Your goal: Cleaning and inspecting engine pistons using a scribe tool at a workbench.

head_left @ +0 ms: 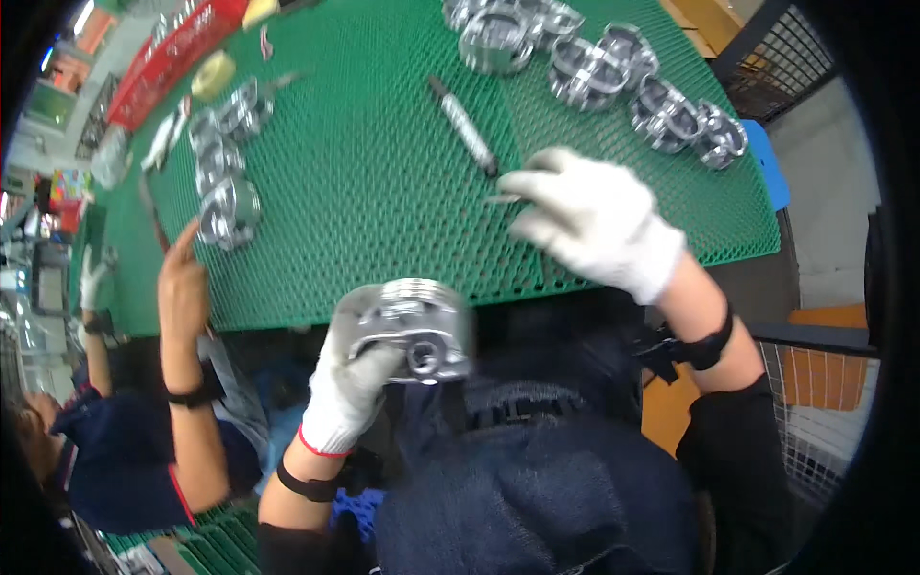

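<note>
- The left hand (353, 379), in a white knit glove, holds a shiny metal piston (414, 329) close to the body, just off the near edge of the worktop (374, 192). Its fingers are wrapped around the piston's side and lower skirt, with the pin bore facing the camera.
- The right hand (596, 222), also gloved, is over the green grid mat covering the worktop. Its fingers are pinched narrowly around a small, thin metal piece (502, 198) at their tips; the piece is too blurred to identify.
- Just beyond those fingertips a slim, pen-like tool (464, 126) with a dark tip lies on the mat.
- At the far right edge of the mat sits a row of pistons (613, 72), close together. A smaller cluster (225, 153) sits on the left.
- A neighbouring person's bare hand (182, 278) reaches toward the left cluster. That is a co-worker, not the wearer.
- Judging progress: one piston is in hand and a small part is only just pinched, so this piston's work looks to be at an early stage. Many pistons are on the mat, but I cannot tell which are finished and which are waiting.
</note>
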Action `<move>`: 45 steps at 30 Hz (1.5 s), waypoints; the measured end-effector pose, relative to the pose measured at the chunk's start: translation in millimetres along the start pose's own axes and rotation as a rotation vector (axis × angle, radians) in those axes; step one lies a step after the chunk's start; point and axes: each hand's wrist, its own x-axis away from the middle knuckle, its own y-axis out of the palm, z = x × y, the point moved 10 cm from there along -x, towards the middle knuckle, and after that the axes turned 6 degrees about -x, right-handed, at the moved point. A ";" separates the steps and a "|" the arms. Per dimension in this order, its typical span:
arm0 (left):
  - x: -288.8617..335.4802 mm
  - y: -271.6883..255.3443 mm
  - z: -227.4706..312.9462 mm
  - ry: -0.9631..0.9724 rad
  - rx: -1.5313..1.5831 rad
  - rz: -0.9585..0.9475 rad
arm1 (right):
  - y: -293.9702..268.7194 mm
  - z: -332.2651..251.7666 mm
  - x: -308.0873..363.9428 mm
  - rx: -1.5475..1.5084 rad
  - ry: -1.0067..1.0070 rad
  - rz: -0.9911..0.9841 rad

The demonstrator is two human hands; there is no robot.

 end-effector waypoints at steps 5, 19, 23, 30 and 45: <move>33.9 51.1 3.6 0.366 -0.690 -0.507 | 5.7 -54.9 35.2 -0.390 -0.153 -0.456; 38.3 110.7 11.6 0.420 -0.815 -0.768 | 34.6 -79.7 63.9 -0.331 -0.194 -0.609; 40.3 95.2 -1.7 0.422 -0.772 -0.718 | 37.3 -82.8 80.4 -0.154 -0.189 -0.809; 38.3 76.3 -11.0 0.287 -0.748 -0.677 | 44.2 -80.6 109.8 -0.412 -0.110 -0.661; 22.7 83.6 17.7 0.284 -0.613 -0.582 | -4.1 -51.7 49.0 -0.829 -0.063 -0.251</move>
